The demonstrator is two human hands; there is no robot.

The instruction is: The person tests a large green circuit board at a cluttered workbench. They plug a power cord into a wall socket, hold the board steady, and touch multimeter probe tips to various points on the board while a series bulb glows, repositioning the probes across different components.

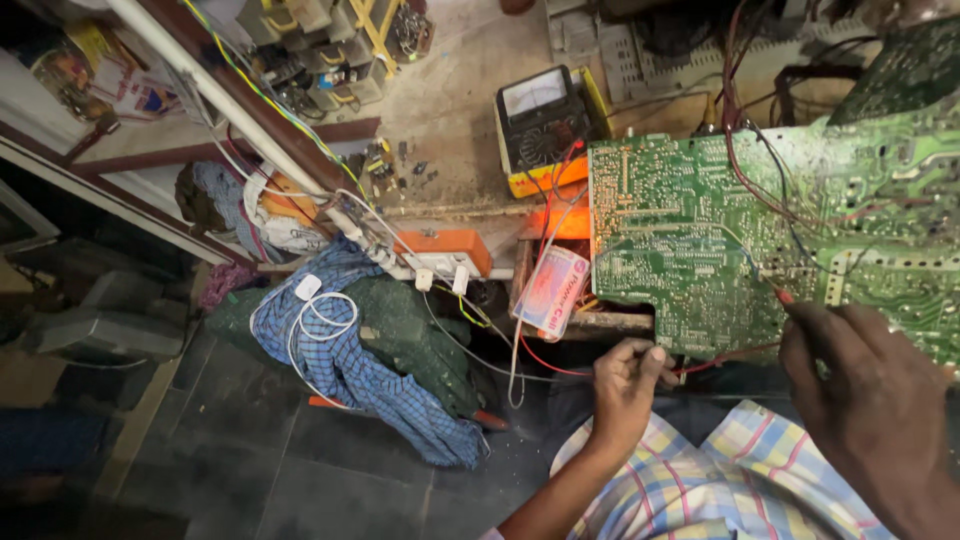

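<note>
The left hand (625,372) is closed, pinching the lower edge of the large green printed circuit board (700,240) where a thin red wire (560,368) runs beneath it, while the right hand (865,395) is clamped on a slim red-tipped probe (783,295) whose point touches the board's solder side near its lower right. The board stands tilted up over the person's lap, its top leaning toward the worn, dusty tabletop (450,110) behind. Under both forearms lies the pale yellow, blue and pink checked cloth (740,470) worn by the person. Just left of the board a flat white and pink rectangular packet (550,290) hangs against the tabletop's front edge, with red lettering on its face. Above it on the tabletop sits a black analogue meter with a pale dial in a yellow case (540,125), red and black leads trailing down from it. Farther left an orange plastic box (445,248) rests beside a white power strip (395,255) with plugs in it. Below these a crumpled blue checked cloth (350,350) and a dark green cloth (415,335) lie heaped with a coiled white cable (320,315) on the dark grey tiled floor (250,450).
</note>
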